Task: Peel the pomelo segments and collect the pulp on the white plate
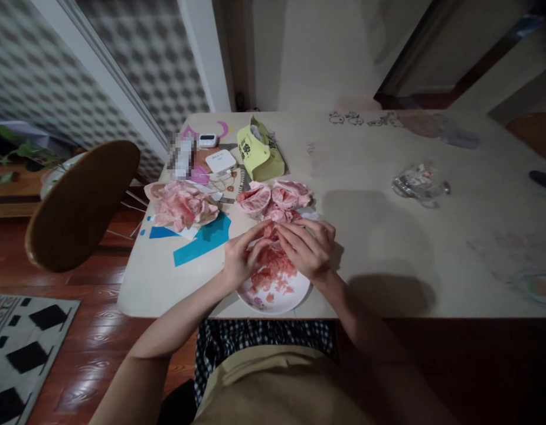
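Observation:
Both hands are over a white plate (279,302) that holds many loose bits of pink-red fruit pulp (275,268). My left hand (242,254) and my right hand (309,243) meet at the plate's far side, fingers bent round a small reddish piece of fruit (273,230). The fingers partly cover that piece. Just beyond the hands lie peeled fruit sections (254,200) with pale pink skin, grouped together. To their left is a heap of pink peel and membrane (182,206).
On the table (365,236) are blue paper pieces (204,239), a yellow-green bag (260,150), a white box (220,160), a small white device (208,140) and, to the right, a clear plastic item (418,183). A wooden chair (82,206) stands at the left.

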Demonstrator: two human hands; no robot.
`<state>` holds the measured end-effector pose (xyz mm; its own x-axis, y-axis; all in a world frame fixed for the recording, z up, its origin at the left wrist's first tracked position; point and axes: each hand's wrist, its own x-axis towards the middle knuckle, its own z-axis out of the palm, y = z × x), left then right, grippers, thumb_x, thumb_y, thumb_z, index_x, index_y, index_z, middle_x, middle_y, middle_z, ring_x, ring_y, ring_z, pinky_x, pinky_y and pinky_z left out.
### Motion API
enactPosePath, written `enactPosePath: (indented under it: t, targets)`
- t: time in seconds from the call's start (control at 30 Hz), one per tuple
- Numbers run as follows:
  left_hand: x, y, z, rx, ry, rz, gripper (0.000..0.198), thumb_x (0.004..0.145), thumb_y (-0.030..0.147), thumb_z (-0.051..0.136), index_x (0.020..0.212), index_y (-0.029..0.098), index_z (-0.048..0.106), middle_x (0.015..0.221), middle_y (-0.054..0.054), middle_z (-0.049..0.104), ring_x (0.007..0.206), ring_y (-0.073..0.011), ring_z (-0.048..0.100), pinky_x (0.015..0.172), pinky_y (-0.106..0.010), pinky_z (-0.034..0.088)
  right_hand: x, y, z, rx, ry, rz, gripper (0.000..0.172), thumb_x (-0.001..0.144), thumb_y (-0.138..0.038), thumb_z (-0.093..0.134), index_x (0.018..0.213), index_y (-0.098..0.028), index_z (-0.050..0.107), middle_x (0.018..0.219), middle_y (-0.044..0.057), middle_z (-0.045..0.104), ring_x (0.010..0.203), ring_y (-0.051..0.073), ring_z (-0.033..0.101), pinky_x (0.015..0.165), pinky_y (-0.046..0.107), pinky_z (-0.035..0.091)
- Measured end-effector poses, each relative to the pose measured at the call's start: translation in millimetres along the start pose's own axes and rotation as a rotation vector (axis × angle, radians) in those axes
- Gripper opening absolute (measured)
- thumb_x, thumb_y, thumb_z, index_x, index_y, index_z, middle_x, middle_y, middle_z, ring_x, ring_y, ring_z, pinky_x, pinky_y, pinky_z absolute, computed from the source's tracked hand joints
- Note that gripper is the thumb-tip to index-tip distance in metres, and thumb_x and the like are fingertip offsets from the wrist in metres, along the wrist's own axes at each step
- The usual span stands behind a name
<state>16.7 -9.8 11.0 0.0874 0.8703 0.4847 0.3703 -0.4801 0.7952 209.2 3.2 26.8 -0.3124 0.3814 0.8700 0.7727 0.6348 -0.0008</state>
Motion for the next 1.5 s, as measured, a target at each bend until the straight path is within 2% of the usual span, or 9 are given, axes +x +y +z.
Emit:
enactPosePath:
  t: [0.13, 0.27, 0.37, 0.73, 0.83, 0.93, 1.1, 1.37, 1.5]
  targets:
    - [-1.7, -1.3, 5.2, -0.122, 0.017, -0.086, 0.034, 0.099, 0.034, 0.068, 0.13, 0.021, 0.073, 0.122, -0.01, 0.079, 0.103, -0.0205, 0.08, 0.089, -0.027, 0.065, -2.7, -0.2, 2.4, 0.007, 0.004, 0.009, 0.028, 0.093, -0.018, 0.075, 0.119, -0.027, 0.073, 0.102, -0.004, 0.083, 0.097, 0.02, 0.071, 0.093, 0.039, 0.044]
    - [-2.6, -1.1, 9.1, -0.236, 0.04, -0.127, 0.034, 0.098, 0.032, 0.068, 0.13, 0.021, 0.074, 0.13, -0.011, 0.076, 0.114, -0.0224, 0.077, 0.1, -0.032, 0.063, -5.3, -1.1, 3.2, 0.009, -0.028, 0.009, 0.034, 0.093, -0.019, 0.074, 0.125, -0.031, 0.071, 0.106, -0.005, 0.083, 0.098, 0.02, 0.073, 0.094, 0.039, 0.045]
    - [-4.0, -0.1, 9.4, -0.266, 0.027, -0.12, 0.037, 0.098, 0.033, 0.069, 0.133, 0.021, 0.071, 0.134, -0.012, 0.074, 0.117, -0.0232, 0.076, 0.1, -0.033, 0.064, -4.5, -2.8, 2.6, -0.008, -0.024, 0.011, 0.039, 0.093, -0.019, 0.074, 0.128, -0.034, 0.07, 0.106, -0.006, 0.082, 0.097, 0.02, 0.073, 0.094, 0.041, 0.045]
    - [-9.5, 4.0, 8.7, -0.06, 0.053, -0.02, 0.038, 0.096, 0.033, 0.072, 0.133, 0.021, 0.071, 0.12, -0.01, 0.08, 0.09, -0.0157, 0.08, 0.08, -0.022, 0.064, -8.3, -4.6, 8.2, -0.067, 0.041, -0.033, 0.027, 0.092, -0.016, 0.073, 0.113, -0.031, 0.076, 0.1, -0.005, 0.083, 0.094, 0.018, 0.074, 0.095, 0.041, 0.04]
    - [-10.6, 4.7, 9.6, -0.069, 0.052, -0.016, 0.037, 0.096, 0.033, 0.072, 0.131, 0.021, 0.072, 0.12, -0.011, 0.08, 0.091, -0.0166, 0.08, 0.083, -0.023, 0.065, -7.6, -5.0, 7.8, -0.081, 0.053, -0.034, 0.016, 0.094, -0.016, 0.071, 0.101, -0.028, 0.076, 0.097, -0.005, 0.083, 0.089, 0.017, 0.074, 0.094, 0.04, 0.04]
    - [-11.2, 4.9, 9.8, -0.087, 0.056, 0.006, 0.035, 0.095, 0.031, 0.073, 0.129, 0.021, 0.073, 0.119, -0.011, 0.08, 0.093, -0.0173, 0.081, 0.086, -0.024, 0.065, -4.4, -5.8, 4.8, -0.076, 0.07, -0.042, 0.014, 0.093, -0.015, 0.071, 0.096, -0.027, 0.076, 0.094, -0.005, 0.083, 0.085, 0.015, 0.073, 0.095, 0.039, 0.039]
    - [-9.1, 3.0, 9.0, -0.082, 0.039, 0.116, 0.038, 0.095, 0.022, 0.073, 0.133, 0.023, 0.071, 0.125, -0.01, 0.078, 0.098, -0.0168, 0.081, 0.091, -0.023, 0.065, -0.8, -6.4, 0.2, -0.04, 0.058, -0.006, 0.014, 0.094, -0.017, 0.07, 0.101, -0.028, 0.075, 0.091, -0.005, 0.082, 0.086, 0.014, 0.074, 0.1, 0.038, 0.036]
    - [-5.3, 0.3, 5.0, -0.047, 0.037, 0.309, 0.048, 0.095, 0.011, 0.068, 0.141, 0.024, 0.065, 0.139, -0.011, 0.071, 0.128, -0.0222, 0.071, 0.108, -0.032, 0.061, -1.0, -4.5, -0.8, 0.068, 0.044, 0.06, 0.012, 0.093, -0.019, 0.072, 0.102, -0.028, 0.073, 0.095, -0.007, 0.082, 0.091, 0.016, 0.074, 0.096, 0.038, 0.042]
    - [-3.8, -0.2, 2.3, -0.015, 0.071, 0.401, 0.05, 0.093, 0.008, 0.069, 0.141, 0.023, 0.065, 0.138, -0.012, 0.072, 0.124, -0.0207, 0.073, 0.106, -0.031, 0.062, -2.0, -4.5, -3.2, 0.023, 0.056, 0.011, 0.015, 0.095, -0.025, 0.073, 0.11, -0.03, 0.073, 0.098, -0.008, 0.083, 0.089, 0.016, 0.074, 0.097, 0.039, 0.041]
